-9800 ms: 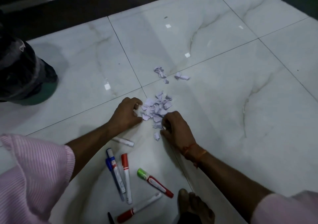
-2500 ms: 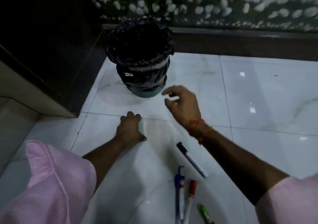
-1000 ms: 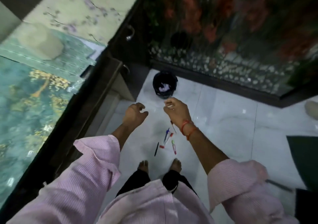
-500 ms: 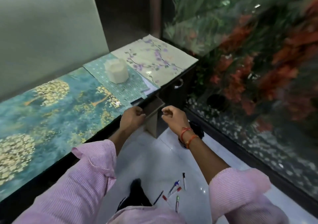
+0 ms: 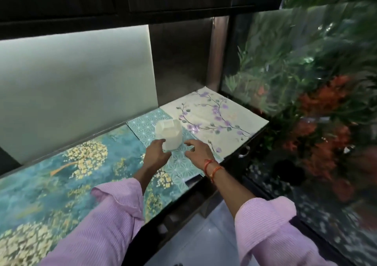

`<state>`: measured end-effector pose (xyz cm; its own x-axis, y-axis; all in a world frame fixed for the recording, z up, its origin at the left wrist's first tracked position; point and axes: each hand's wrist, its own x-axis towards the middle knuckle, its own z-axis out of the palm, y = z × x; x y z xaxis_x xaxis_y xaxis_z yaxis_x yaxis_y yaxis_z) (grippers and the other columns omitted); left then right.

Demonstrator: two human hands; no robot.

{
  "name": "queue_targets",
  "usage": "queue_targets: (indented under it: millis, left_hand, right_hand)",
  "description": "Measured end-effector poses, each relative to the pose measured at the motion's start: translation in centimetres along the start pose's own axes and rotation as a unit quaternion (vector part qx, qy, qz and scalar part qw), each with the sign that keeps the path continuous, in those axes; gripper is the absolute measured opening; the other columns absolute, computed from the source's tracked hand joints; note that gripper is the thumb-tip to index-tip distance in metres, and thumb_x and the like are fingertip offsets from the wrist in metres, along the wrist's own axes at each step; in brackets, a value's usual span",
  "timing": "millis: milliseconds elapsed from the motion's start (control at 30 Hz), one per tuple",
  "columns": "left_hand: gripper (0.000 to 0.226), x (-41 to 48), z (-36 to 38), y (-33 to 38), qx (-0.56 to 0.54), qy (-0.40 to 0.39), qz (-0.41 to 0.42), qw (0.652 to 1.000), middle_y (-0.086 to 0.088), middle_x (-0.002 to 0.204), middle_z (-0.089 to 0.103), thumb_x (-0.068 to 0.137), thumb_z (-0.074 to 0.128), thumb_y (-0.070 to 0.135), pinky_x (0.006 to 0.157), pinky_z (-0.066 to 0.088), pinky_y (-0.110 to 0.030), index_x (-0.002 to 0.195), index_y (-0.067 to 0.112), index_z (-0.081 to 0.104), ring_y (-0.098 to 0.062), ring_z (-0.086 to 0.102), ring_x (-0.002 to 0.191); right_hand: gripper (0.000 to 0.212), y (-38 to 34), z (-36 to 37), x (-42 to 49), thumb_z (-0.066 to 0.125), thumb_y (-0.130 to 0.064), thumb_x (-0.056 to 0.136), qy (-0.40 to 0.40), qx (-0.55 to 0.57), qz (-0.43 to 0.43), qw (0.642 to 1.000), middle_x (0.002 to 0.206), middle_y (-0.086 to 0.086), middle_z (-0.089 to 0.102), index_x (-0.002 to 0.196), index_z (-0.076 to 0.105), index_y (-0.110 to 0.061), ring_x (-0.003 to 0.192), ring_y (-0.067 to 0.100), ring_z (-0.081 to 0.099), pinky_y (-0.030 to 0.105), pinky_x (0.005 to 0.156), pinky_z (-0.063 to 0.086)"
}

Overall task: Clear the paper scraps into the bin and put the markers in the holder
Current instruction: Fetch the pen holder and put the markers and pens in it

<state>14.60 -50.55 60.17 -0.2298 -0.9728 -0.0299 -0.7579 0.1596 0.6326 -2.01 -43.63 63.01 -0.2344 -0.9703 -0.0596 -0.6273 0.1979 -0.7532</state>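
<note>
A white faceted holder [image 5: 170, 130] stands upright on the teal geometric sheet on the counter. My left hand [image 5: 156, 154] is against its lower left side, thumb and fingers curled round the base. My right hand [image 5: 196, 149] hovers just right of the holder with fingers spread, holding nothing and a little apart from it. No markers, paper scraps or bin are in view.
The counter [image 5: 228, 158] carries a teal tree-pattern sheet [image 5: 61, 175] and a cream floral sheet [image 5: 216, 116]. A pale lit panel [image 5: 77, 90] stands behind it, dark cabinets hang above, and a glass wall with plants [image 5: 306, 94] closes the right side. White floor [image 5: 204, 239] shows below.
I have risen from the floor, and the view moved from the bin and markers up to the counter. Both hands moved forward to the holder; the left now touches it.
</note>
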Motion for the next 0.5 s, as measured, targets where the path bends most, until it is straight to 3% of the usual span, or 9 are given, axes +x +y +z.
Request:
queue_targets:
  millis: [167, 333, 500]
  left_hand:
    - [0.068, 5.1, -0.1, -0.9, 0.028, -0.020, 0.024, 0.999, -0.018, 0.143, 0.046, 0.077, 0.066, 0.024, 0.107, 0.039, -0.039, 0.139, 0.005, 0.047, -0.035, 0.051, 0.125]
    - [0.063, 8.9, 0.4, -2.6, 0.021, 0.028, 0.004, 0.999, -0.015, 0.138, 0.050, 0.083, 0.046, 0.044, 0.097, 0.045, -0.044, 0.135, 0.009, 0.049, -0.035, 0.052, 0.120]
    - [0.044, 11.2, 1.1, -3.6, 0.033, 0.035, 0.010, 0.999, -0.010, 0.129, 0.053, 0.089, 0.057, 0.039, 0.087, 0.048, -0.039, 0.123, 0.012, 0.059, -0.030, 0.055, 0.112]
  right_hand:
    - [0.052, -0.7, 2.0, 5.6, 0.060, -0.014, 0.080, -0.006, -0.026, 0.014, 1.000, 0.137, 0.001, 0.054, 0.131, 0.055, -0.024, 0.118, 0.021, 0.055, 0.032, 0.102, 0.046]
    - [0.054, -0.8, 4.3, 9.8, 0.057, -0.008, 0.081, -0.022, -0.061, -0.002, 0.998, 0.146, -0.001, 0.042, 0.134, 0.051, -0.020, 0.130, 0.022, 0.045, 0.032, 0.109, 0.039]
    - [0.059, -0.9, 5.8, 13.3, 0.052, -0.008, 0.087, -0.029, -0.086, 0.002, 0.996, 0.158, -0.002, 0.024, 0.143, 0.039, -0.020, 0.141, 0.021, 0.032, 0.035, 0.115, 0.032]
